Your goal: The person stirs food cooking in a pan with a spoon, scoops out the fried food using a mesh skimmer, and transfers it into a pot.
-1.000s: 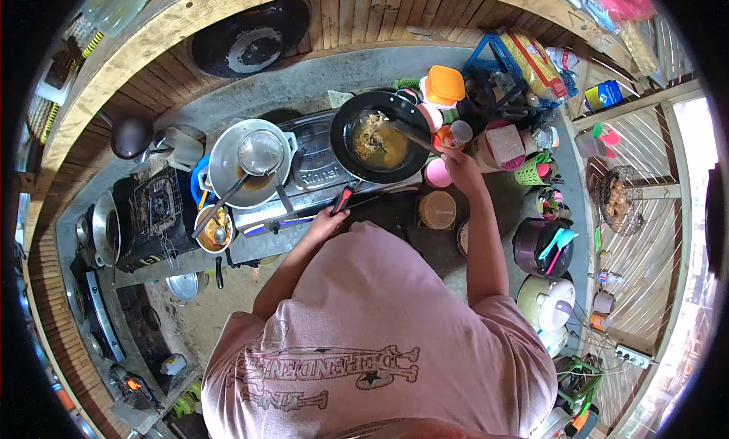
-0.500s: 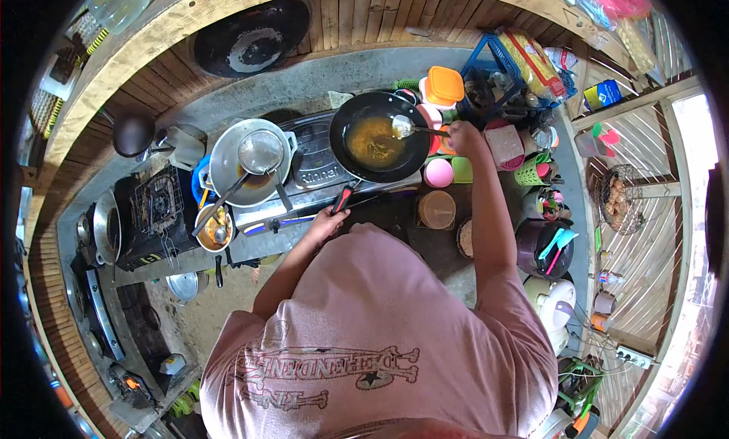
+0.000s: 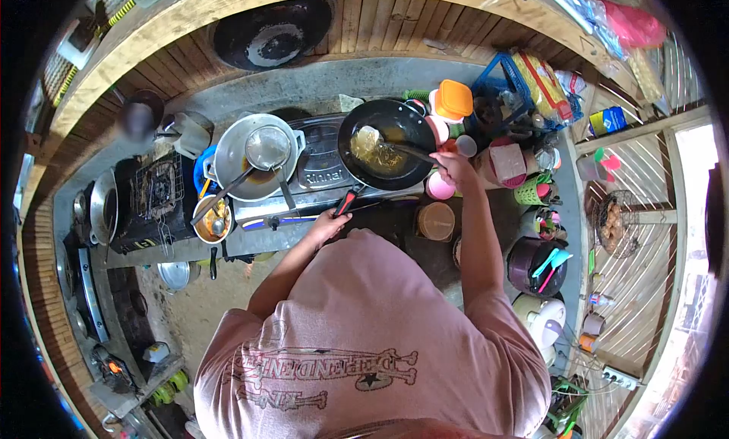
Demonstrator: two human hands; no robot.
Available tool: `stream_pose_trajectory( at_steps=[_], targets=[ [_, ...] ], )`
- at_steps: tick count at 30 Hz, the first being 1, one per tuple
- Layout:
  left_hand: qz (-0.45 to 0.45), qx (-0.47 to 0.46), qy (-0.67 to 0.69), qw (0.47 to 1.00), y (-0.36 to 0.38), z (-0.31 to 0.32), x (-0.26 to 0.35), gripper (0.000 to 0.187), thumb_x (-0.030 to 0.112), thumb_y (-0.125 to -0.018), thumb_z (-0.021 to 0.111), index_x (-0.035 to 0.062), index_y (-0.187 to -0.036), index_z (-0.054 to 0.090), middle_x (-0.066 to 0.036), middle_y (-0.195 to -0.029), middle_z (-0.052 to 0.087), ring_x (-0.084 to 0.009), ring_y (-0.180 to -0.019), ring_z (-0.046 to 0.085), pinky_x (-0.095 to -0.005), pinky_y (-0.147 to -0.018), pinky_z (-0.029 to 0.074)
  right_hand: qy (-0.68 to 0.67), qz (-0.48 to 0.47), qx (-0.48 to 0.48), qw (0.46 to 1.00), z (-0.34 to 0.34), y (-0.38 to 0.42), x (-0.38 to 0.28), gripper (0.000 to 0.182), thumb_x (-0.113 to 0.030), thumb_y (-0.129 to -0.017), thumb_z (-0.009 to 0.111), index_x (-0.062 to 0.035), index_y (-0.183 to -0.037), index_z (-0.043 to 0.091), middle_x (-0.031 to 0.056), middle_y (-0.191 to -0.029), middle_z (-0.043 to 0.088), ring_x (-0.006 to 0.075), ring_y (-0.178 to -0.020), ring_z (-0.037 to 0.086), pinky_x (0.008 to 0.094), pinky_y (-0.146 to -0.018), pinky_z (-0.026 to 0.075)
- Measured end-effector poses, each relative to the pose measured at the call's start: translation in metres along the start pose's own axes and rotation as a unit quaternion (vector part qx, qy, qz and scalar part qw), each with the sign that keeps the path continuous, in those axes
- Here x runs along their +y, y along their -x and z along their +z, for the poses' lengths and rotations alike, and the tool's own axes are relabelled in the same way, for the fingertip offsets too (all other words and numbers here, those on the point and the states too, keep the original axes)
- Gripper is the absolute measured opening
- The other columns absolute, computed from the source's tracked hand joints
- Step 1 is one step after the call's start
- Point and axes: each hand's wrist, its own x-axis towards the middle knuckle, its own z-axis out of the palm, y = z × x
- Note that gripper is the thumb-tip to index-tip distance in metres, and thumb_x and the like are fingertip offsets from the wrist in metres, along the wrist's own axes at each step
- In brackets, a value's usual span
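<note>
Still glossy black, the frying pan (image 3: 386, 173).

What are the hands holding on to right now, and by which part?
The left hand holds the black wok by the end of its red-and-black handle; the right hand grips the spatula by its handle's upper end.

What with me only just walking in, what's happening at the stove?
The person's left hand grips the handle of a dark pan on the stove. The right hand holds a long-handled utensil, its head in the pan among food bits and brownish liquid. Alongside, a strainer lies over a grey pot.
</note>
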Motion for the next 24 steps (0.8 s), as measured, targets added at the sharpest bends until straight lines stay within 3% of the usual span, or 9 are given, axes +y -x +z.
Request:
stream_pose_trajectory(
  at_steps=[1,2,5,9,14,17,19,22,24],
  targets=[
    [0.002,0.000,-0.011,1.000,-0.001,-0.001,0.000,0.029,0.038,-0.091,0.071,0.0153,-0.087,0.054,0.007,-0.062,0.046,-0.0046,-0.046,0.038,-0.0235,-0.041,0.027,0.191,-0.156,0.028,0.969,-0.002,0.003,0.009,0.027,-0.021,-0.099,0.055,-0.0058,-0.118,0.065,0.0030,-0.063,0.054,0.0143,-0.049,0.048,0.0289,-0.044,0.037],
    [0.001,0.000,-0.010,1.000,-0.001,-0.001,-0.001,0.029,0.038,-0.091,0.071,0.0153,-0.087,0.054,0.007,-0.062,0.046,-0.0046,-0.046,0.038,-0.0235,-0.041,0.027,0.368,-0.302,0.054,0.878,-0.003,0.008,0.019,0.025,-0.017,-0.097,0.055,-0.0043,-0.115,0.067,0.0105,-0.070,0.063,0.0219,-0.056,0.058,0.0354,-0.050,0.047],
    [0.005,-0.010,-0.011,1.000,-0.009,-0.005,-0.008,0.030,0.038,-0.091,0.071,0.0153,-0.084,0.053,0.007,-0.061,0.046,-0.0048,-0.048,0.040,-0.0234,-0.042,0.028,0.349,-0.298,0.146,0.876,0.025,0.041,0.016,0.025,-0.015,-0.095,0.056,-0.0039,-0.113,0.068,0.0171,-0.086,0.070,0.0323,-0.076,0.068,0.0426,-0.067,0.052],
    [0.030,-0.016,-0.033,0.999,-0.016,-0.007,-0.016,0.029,0.037,-0.091,0.071,0.0150,-0.084,0.054,0.007,-0.062,0.046,-0.0055,-0.050,0.040,-0.0237,-0.045,0.028,0.378,-0.330,0.191,0.844,0.035,0.070,0.006,0.023,-0.016,-0.094,0.057,-0.0053,-0.111,0.069,0.0210,-0.095,0.071,0.0369,-0.089,0.069,0.0460,-0.074,0.053],
    [0.025,-0.009,-0.004,1.000,-0.023,-0.005,-0.025,0.026,0.034,-0.091,0.071,0.0148,-0.085,0.055,0.007,-0.061,0.045,-0.0058,-0.050,0.040,-0.0242,-0.045,0.028,0.479,-0.183,0.261,0.818,0.023,0.086,-0.031,0.023,-0.020,-0.095,0.059,-0.0044,-0.108,0.070,0.0246,-0.095,0.070,0.0414,-0.091,0.068,0.0465,-0.077,0.053],
    [0.038,-0.028,0.029,0.998,-0.024,-0.005,-0.026,0.031,0.035,-0.091,0.072,0.0156,-0.075,0.053,0.006,-0.058,0.045,-0.0062,-0.047,0.037,-0.0257,-0.044,0.027,0.572,-0.133,0.237,0.774,0.014,0.075,-0.066,0.021,-0.021,-0.093,0.060,-0.0045,-0.101,0.071,0.0247,-0.094,0.069,0.0425,-0.092,0.067,0.0486,-0.077,0.053],
    [0.025,-0.032,0.046,0.998,-0.029,-0.007,-0.033,0.023,0.032,-0.092,0.071,0.0158,-0.085,0.056,0.008,-0.059,0.044,-0.0053,-0.046,0.037,-0.0241,-0.043,0.026,0.601,-0.139,0.256,0.744,0.008,0.061,-0.078,0.021,-0.021,-0.092,0.059,-0.0031,-0.092,0.070,0.0239,-0.091,0.069,0.0431,-0.087,0.067,0.0489,-0.075,0.053],
    [0.031,-0.036,0.022,0.999,-0.031,-0.010,-0.035,0.024,0.032,-0.092,0.071,0.0163,-0.083,0.055,0.008,-0.058,0.043,-0.0053,-0.046,0.037,-0.0242,-0.043,0.026,0.623,-0.210,0.121,0.744,-0.050,0.002,-0.051,0.029,-0.029,-0.094,0.055,-0.0024,-0.096,0.067,0.0190,-0.079,0.070,0.0360,-0.078,0.070,0.0489,-0.066,0.054],
    [0.029,-0.029,0.017,0.999,-0.019,-0.006,-0.019,0.024,0.032,-0.092,0.071,0.0163,-0.082,0.055,0.008,-0.059,0.043,-0.0053,-0.046,0.037,-0.0245,-0.043,0.026,0.719,-0.443,0.058,0.533,-0.100,-0.051,-0.001,0.024,-0.028,-0.093,0.061,-0.0046,-0.096,0.068,0.0098,-0.063,0.064,0.0227,-0.060,0.067,0.0389,-0.052,0.050]
  ],
)
